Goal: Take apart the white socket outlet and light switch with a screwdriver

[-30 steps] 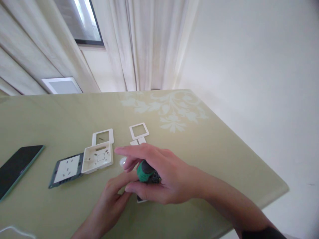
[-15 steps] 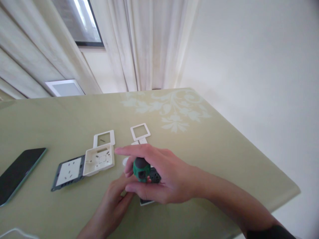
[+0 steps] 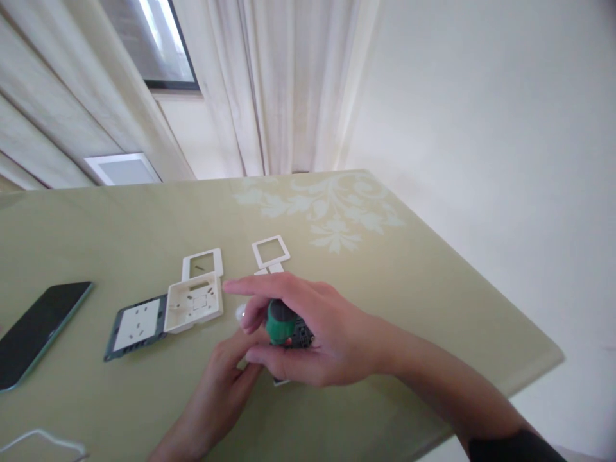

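My right hand [image 3: 308, 333] is curled round a screwdriver with a green and black handle [image 3: 282, 322], held upright over a small part on the table; its index finger points left. My left hand [image 3: 219, 382] lies just below it, fingers closed on a white part [image 3: 280, 382] that the right hand mostly hides. A white back box [image 3: 194, 310] lies a little to the left, touching a grey-framed socket plate [image 3: 136, 326].
Two white square frames [image 3: 202, 264] [image 3: 270, 251] lie behind the hands. A dark phone [image 3: 36, 332] rests at the table's left edge, a white cable [image 3: 38, 441] at the lower left. The green tablecloth [image 3: 409, 282] ends at the right; curtains hang behind.
The screwdriver handle has turned slightly in my right hand; both hands stay in place over the part. The view shifted a little.
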Available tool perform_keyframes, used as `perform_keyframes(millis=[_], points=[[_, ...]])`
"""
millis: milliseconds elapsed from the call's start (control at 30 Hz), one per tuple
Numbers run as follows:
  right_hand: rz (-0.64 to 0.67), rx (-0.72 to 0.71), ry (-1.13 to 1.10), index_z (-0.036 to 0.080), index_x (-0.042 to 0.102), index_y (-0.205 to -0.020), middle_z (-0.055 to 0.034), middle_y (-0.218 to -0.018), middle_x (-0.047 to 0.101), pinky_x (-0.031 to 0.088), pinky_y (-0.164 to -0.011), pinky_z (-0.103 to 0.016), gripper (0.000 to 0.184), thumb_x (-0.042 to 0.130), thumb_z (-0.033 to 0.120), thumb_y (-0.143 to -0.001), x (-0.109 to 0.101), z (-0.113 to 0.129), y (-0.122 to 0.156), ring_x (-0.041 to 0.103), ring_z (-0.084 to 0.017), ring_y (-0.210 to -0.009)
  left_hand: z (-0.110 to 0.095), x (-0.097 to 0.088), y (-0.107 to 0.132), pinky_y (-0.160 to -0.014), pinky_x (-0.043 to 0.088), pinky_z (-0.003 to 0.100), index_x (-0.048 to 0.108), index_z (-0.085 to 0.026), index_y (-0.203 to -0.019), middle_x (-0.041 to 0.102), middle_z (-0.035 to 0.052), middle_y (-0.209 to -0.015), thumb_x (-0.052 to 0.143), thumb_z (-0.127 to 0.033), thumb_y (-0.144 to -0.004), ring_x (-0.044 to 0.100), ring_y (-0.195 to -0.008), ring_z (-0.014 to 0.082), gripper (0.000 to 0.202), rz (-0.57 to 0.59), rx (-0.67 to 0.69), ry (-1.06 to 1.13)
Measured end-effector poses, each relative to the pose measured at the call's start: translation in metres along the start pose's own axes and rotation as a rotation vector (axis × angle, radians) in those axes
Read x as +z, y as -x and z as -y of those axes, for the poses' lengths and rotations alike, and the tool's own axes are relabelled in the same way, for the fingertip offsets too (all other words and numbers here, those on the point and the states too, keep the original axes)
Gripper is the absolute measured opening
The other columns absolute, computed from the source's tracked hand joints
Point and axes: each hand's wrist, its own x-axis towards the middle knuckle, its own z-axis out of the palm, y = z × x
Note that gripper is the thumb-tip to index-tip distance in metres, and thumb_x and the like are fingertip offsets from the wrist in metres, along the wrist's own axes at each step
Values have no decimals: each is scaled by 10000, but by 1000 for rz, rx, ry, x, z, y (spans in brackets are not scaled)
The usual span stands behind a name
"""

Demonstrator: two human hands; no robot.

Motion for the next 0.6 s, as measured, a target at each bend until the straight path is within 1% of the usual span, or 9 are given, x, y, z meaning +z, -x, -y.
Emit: perform_keyframes(millis=[67,133,200,300,367,400,467,533,600], points=[[-7,1,0,262,459,-1659,-58,-1239,745,574,-1021,-317,669,707,202,-1040,0,2,1,726,-168,-1100,0,4,0,-876,696,317,887,-294,-1141,888,15,-1136,712,-252,-1019,849,-996,255,217,-46,-14,10],[-3,3,-2,258,450,-1665,-62,-1242,745,576,-1034,-315,674,711,208,-1046,-1,4,2,733,-169,-1115,3,7,1,-901,697,340,859,-286,-1235,876,33,-1215,768,-264,-985,842,-1074,286,267,-95,-44,35],[1,4,2,266,444,-1668,-61,-1242,747,577,-1040,-317,687,719,206,-1041,-1,4,3,737,-169,-1117,5,7,3,-880,702,338,830,-285,-1303,868,44,-1249,797,-275,-969,839,-1096,298,337,-87,-65,57],[-10,2,25,276,445,-1668,-56,-1236,748,583,-1018,-322,685,714,217,-1041,-1,3,4,737,-168,-1096,5,3,3,-874,701,336,853,-298,-1250,877,39,-1195,723,-286,-1030,843,-1044,279,256,23,-17,46],[-14,0,36,269,443,-1668,-58,-1231,747,587,-999,-322,675,708,241,-1049,-1,1,4,734,-169,-1082,4,2,2,-889,699,349,880,-296,-1165,884,34,-1112,671,-292,-1061,841,-985,266,233,34,16,14],[-13,0,36,264,439,-1670,-60,-1231,746,587,-1002,-324,678,711,247,-1049,-1,0,3,733,-171,-1086,3,2,2,-885,699,351,888,-288,-1129,883,35,-1074,672,-302,-1060,838,-960,264,227,17,18,3],[-6,4,30,263,430,-1673,-63,-1239,744,585,-1012,-330,699,729,247,-1041,-1,-1,3,732,-175,-1097,4,5,2,-819,700,328,891,-269,-1096,879,41,-1041,724,-329,-1029,833,-933,267,189,-49,-19,1],[-2,14,19,269,427,-1674,-61,-1247,745,587,-1002,-326,727,759,253,-1028,-2,-2,3,735,-174,-1087,5,9,3,-726,690,295,885,-257,-1117,877,55,-1049,784,-359,-985,835,-949,283,195,-102,-69,18],[1,31,10,278,431,-1672,-54,-1247,748,588,-980,-315,737,770,249,-1019,-3,-1,2,737,-168,-1059,8,10,5,-673,683,277,880,-255,-1150,878,67,-1050,810,-380,-961,842,-981,301,236,-131,-84,29]])
